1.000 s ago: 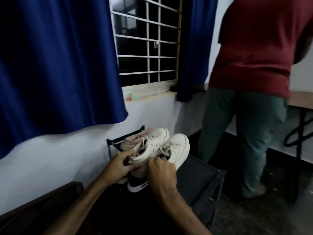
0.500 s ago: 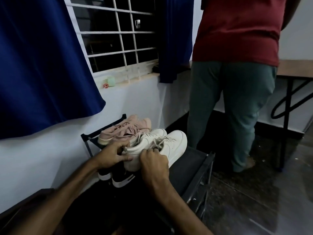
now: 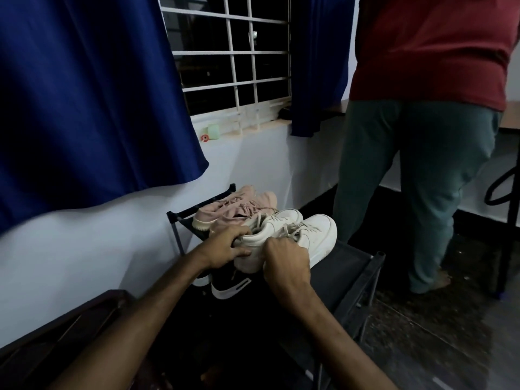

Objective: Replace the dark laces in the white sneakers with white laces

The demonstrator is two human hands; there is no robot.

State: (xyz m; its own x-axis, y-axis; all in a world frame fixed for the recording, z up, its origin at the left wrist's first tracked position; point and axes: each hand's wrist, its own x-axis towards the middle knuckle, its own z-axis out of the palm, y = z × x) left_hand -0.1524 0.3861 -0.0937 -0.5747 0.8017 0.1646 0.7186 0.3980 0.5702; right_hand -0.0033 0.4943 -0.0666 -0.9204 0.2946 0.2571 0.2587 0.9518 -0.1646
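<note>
Two white sneakers sit side by side on a black shoe rack (image 3: 356,257), toes pointing away from me. My left hand (image 3: 225,247) grips the heel and collar of the left white sneaker (image 3: 270,232). My right hand (image 3: 285,263) grips the heel of the right white sneaker (image 3: 318,235), its fingers curled over the collar. The laces on both sneakers look pale; their colour is hard to tell in the dim light.
A pink pair of shoes (image 3: 233,211) lies behind the white ones, and a black shoe with a white sole (image 3: 228,285) sits below them. A person in a red shirt and green trousers (image 3: 416,164) stands close at the right. Blue curtains (image 3: 84,94) hang by the barred window.
Both hands have stayed on the heels of the white sneakers. The sneakers sat higher a second ago and now rest lower on the rack. The person on the right has shifted a little.
</note>
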